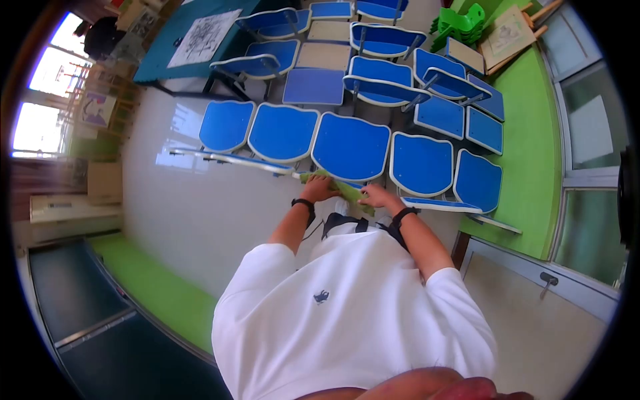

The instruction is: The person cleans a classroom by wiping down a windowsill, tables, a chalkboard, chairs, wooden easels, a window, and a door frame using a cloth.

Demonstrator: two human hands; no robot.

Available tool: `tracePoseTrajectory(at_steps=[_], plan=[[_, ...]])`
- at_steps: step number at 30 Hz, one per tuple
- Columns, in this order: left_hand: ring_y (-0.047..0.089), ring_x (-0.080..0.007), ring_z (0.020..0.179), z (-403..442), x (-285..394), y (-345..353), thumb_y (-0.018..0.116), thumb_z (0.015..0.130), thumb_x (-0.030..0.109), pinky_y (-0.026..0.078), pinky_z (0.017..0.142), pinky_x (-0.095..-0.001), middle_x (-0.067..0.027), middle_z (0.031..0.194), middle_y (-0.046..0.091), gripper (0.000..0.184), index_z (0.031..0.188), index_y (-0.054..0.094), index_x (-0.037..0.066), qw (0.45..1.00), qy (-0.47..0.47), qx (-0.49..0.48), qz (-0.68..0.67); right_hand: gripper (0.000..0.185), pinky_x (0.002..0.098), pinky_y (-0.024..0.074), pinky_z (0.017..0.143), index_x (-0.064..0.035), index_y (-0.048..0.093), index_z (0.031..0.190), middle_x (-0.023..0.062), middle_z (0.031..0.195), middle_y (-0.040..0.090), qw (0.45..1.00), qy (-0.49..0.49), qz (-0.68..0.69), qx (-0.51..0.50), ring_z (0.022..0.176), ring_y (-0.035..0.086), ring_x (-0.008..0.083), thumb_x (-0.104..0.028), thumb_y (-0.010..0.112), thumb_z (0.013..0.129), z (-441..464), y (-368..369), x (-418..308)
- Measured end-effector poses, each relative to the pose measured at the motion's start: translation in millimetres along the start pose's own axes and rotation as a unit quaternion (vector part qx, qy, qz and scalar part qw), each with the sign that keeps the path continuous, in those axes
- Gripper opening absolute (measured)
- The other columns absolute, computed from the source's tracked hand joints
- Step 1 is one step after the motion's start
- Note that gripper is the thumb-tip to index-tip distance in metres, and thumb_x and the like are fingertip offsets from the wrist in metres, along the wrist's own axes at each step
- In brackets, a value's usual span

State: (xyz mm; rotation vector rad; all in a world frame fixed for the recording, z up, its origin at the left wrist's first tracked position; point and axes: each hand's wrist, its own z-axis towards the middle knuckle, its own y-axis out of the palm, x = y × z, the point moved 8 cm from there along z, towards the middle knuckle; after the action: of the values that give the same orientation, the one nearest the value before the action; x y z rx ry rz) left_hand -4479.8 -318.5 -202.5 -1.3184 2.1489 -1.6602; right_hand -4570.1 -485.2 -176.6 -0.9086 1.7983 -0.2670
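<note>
Both hands hold a green cloth at the backrest of the middle blue chair. My left hand has its fingers closed on the cloth's left part, over the top edge of the backrest. On the right, my right hand pinches the cloth near its other end. The cloth covers much of that backrest. Blue chairs stand on both sides in the same row, one to the left and another to the right.
More blue chairs and stools stand behind the row. A teal-covered table with a drawing is at the upper left. Green stacked chairs and a drawing board are at the upper right. A door is at the lower right.
</note>
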Motion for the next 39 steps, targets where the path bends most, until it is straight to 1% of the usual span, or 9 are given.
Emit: tracePoseTrajectory(at_steps=[7, 10, 17, 20, 25, 31, 35, 36, 39], plan=[[0.044, -0.0349, 0.127, 13, -5, 20, 0.071, 0.075, 0.047, 0.026, 0.109, -0.0525, -0.0159, 0.136, 0.048, 0.076, 0.136, 0.043, 0.013, 0.994, 0.008, -0.074, 0.077, 0.031, 0.0452, 0.0468, 0.085, 0.0002, 0.065, 0.095, 0.0217, 0.102, 0.062, 0.998, 0.034, 0.013, 0.057, 0.097, 0.058, 0.0382, -0.029, 0.065, 0.084, -12, 5, 14], [0.045, -0.0342, 0.126, 31, 26, 42, 0.068, 0.078, 0.040, 0.030, 0.107, -0.0532, -0.0159, 0.133, 0.049, 0.069, 0.136, 0.041, 0.013, 0.990, 0.047, -0.117, 0.062, 0.033, 0.0438, 0.0468, 0.085, 0.0012, 0.065, 0.095, 0.0215, 0.098, 0.060, 0.985, -0.024, -0.034, 0.170, 0.095, 0.058, 0.0375, -0.030, 0.066, 0.084, -48, -18, 16], [0.055, -0.0354, 0.114, 48, 96, 59, 0.058, 0.084, 0.023, 0.041, 0.096, -0.0488, -0.0166, 0.122, 0.057, 0.052, 0.132, 0.045, 0.012, 0.980, 0.168, -0.101, -0.027, 0.043, 0.0406, 0.0466, 0.077, 0.0030, 0.063, 0.094, 0.0213, 0.091, 0.060, 0.972, 0.122, 0.033, 0.199, 0.087, 0.058, 0.0356, -0.035, 0.074, 0.078, -113, -47, 63], [0.054, -0.0349, 0.114, 44, 99, 54, 0.053, 0.084, 0.018, 0.039, 0.099, -0.0501, -0.0167, 0.121, 0.057, 0.043, 0.127, 0.051, 0.012, 0.983, 0.147, -0.092, -0.056, 0.037, 0.0418, 0.0463, 0.076, 0.0036, 0.063, 0.094, 0.0213, 0.090, 0.061, 0.971, 0.143, 0.046, 0.187, 0.088, 0.058, 0.0368, -0.030, 0.072, 0.080, -115, -49, 74], [0.055, -0.0356, 0.112, 29, 52, 43, 0.048, 0.085, 0.015, 0.038, 0.099, -0.0505, -0.0176, 0.118, 0.060, 0.043, 0.127, 0.053, 0.013, 0.997, 0.067, -0.038, -0.014, 0.020, 0.0443, 0.0469, 0.083, 0.0026, 0.065, 0.099, 0.0209, 0.095, 0.062, 0.981, 0.026, 0.022, 0.194, 0.093, 0.058, 0.0387, -0.009, 0.060, 0.084, -61, -47, 51], [0.056, -0.0342, 0.110, -18, -26, -21, 0.044, 0.084, 0.013, 0.040, 0.097, -0.0480, -0.0167, 0.115, 0.061, 0.038, 0.120, 0.057, 0.008, 0.991, -0.032, 0.129, 0.006, 0.036, 0.0429, 0.0456, 0.091, -0.0023, 0.058, 0.119, 0.0213, 0.113, 0.060, 0.982, -0.102, -0.003, 0.156, 0.105, 0.056, 0.0389, -0.002, 0.052, 0.083, 27, -23, -7], [0.055, -0.0346, 0.110, -19, -35, -44, 0.048, 0.085, 0.017, 0.040, 0.097, -0.0485, -0.0171, 0.114, 0.061, 0.032, 0.114, 0.059, 0.007, 0.994, -0.094, 0.052, -0.003, 0.042, 0.0433, 0.0456, 0.092, -0.0038, 0.055, 0.123, 0.0204, 0.122, 0.057, 0.995, -0.079, -0.038, 0.041, 0.109, 0.054, 0.0391, 0.001, 0.048, 0.082, 58, 16, -4], [0.055, -0.0347, 0.111, -19, -36, -32, 0.049, 0.086, 0.019, 0.040, 0.097, -0.0486, -0.0172, 0.114, 0.061, 0.031, 0.112, 0.059, 0.007, 0.994, -0.107, 0.001, -0.001, 0.042, 0.0433, 0.0456, 0.092, -0.0038, 0.055, 0.123, 0.0204, 0.122, 0.057, 0.996, -0.079, -0.033, 0.030, 0.109, 0.054, 0.0391, 0.001, 0.048, 0.082, 54, 28, 0], [0.055, -0.0347, 0.112, -6, -15, -12, 0.050, 0.086, 0.022, 0.039, 0.097, -0.0492, -0.0173, 0.115, 0.060, 0.029, 0.109, 0.060, 0.007, 0.998, -0.063, 0.027, -0.007, 0.042, 0.0453, 0.0448, 0.093, -0.0028, 0.055, 0.121, 0.0221, 0.119, 0.058, 0.997, -0.040, -0.012, 0.058, 0.112, 0.054, 0.0388, 0.003, 0.048, 0.080, 38, 25, 22]])
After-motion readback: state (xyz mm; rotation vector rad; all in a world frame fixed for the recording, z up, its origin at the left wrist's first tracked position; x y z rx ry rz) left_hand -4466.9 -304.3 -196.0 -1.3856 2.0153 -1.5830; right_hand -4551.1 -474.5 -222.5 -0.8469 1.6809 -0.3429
